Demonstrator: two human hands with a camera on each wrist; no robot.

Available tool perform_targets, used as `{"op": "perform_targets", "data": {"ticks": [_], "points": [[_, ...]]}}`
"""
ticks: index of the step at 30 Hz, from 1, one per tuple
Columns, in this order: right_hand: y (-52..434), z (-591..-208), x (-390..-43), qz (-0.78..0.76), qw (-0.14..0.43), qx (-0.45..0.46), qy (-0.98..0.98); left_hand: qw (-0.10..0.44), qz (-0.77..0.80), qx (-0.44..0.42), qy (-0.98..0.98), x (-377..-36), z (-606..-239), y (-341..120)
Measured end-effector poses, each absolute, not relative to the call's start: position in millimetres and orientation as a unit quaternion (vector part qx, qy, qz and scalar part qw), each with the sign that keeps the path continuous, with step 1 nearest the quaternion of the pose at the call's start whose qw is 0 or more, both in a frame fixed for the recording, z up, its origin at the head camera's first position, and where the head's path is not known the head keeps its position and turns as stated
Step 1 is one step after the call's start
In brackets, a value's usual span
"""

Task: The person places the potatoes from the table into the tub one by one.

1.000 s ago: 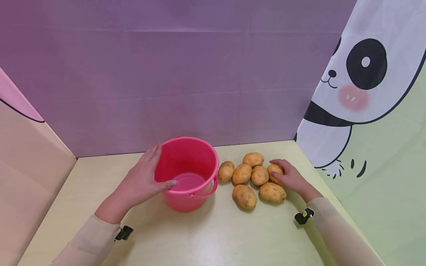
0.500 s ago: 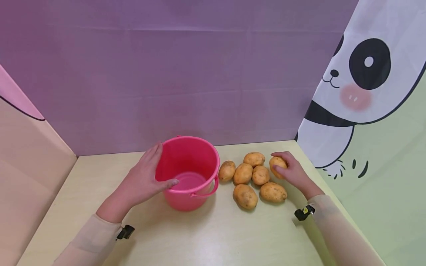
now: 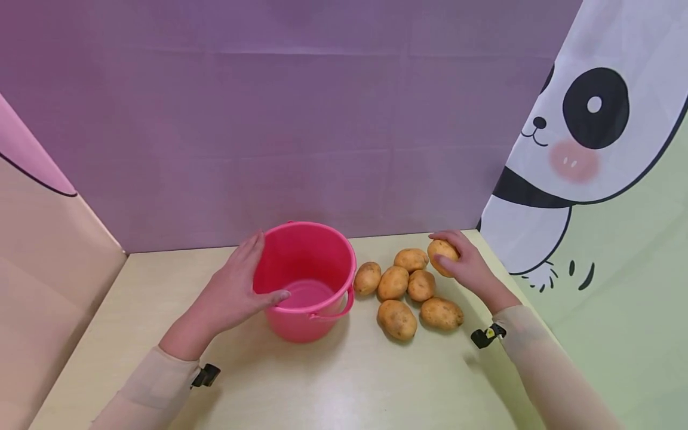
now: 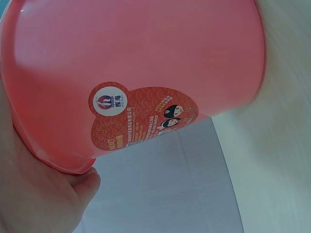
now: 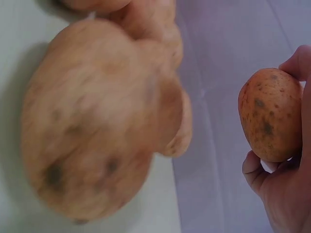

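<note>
A pink bucket (image 3: pixel 303 280) stands upright on the table, its inside visible from above. My left hand (image 3: pixel 228 292) holds its left rim, thumb lying over the near edge; the left wrist view shows the bucket's (image 4: pixel 146 58) labelled side, with the hand (image 4: pixel 39 194) at the rim. My right hand (image 3: pixel 467 263) grips a potato (image 3: pixel 443 257) just above the table, behind and right of the others. In the right wrist view, fingers and thumb curl round that potato (image 5: pixel 272 114). Several more potatoes (image 3: pixel 393 282) lie grouped between the bucket and my right hand.
A purple backdrop (image 3: pixel 269 119) rises behind the pale table (image 3: pixel 344 382). At the right stands a panel with a panda picture (image 3: pixel 580 131), at the left a peach-coloured panel (image 3: pixel 48 269). The bucket's handle (image 3: pixel 338 310) hangs down on its near right side.
My right hand has lifted the rightmost potato off the table and moved it slightly back and left. My left hand and the bucket have stayed in place.
</note>
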State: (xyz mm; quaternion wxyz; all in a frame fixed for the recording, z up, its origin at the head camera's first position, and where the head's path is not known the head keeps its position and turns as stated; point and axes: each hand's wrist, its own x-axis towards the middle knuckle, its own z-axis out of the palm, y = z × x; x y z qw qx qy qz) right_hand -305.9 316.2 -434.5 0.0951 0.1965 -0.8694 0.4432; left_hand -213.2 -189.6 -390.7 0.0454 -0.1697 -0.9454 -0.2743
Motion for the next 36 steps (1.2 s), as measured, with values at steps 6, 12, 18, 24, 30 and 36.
{"op": "perform_targets", "data": {"ticks": [6,12,18,24,30,36], "points": [[297.6,-412.8,-307.1,0.458,0.081,0.209,-0.860,0.045,-0.274,-0.169,-0.946,-212.5,-390.5,-188.7],[277.5,-393.1,-308.4,0.455,0.080,0.237,-0.855,0.045,-0.278,-0.169,-0.945,-212.6,-391.1,-188.6],[254.2,-375.5,-312.1,0.443,0.071,0.276,-0.850,0.049,-0.274,-0.169,-0.945,-213.2,-391.7,-189.8],[230.5,-359.3,-313.6,0.428,0.069,0.305,-0.848,0.052,-0.274,-0.168,-0.945,-212.6,-392.5,-193.1],[204.4,-346.5,-318.5,0.422,0.065,0.342,-0.837,0.052,-0.279,-0.169,-0.944,-212.6,-394.8,-195.7],[175.5,-337.0,-321.3,0.424,0.050,0.385,-0.818,0.051,-0.279,-0.169,-0.944,-213.4,-395.7,-195.8]]}}
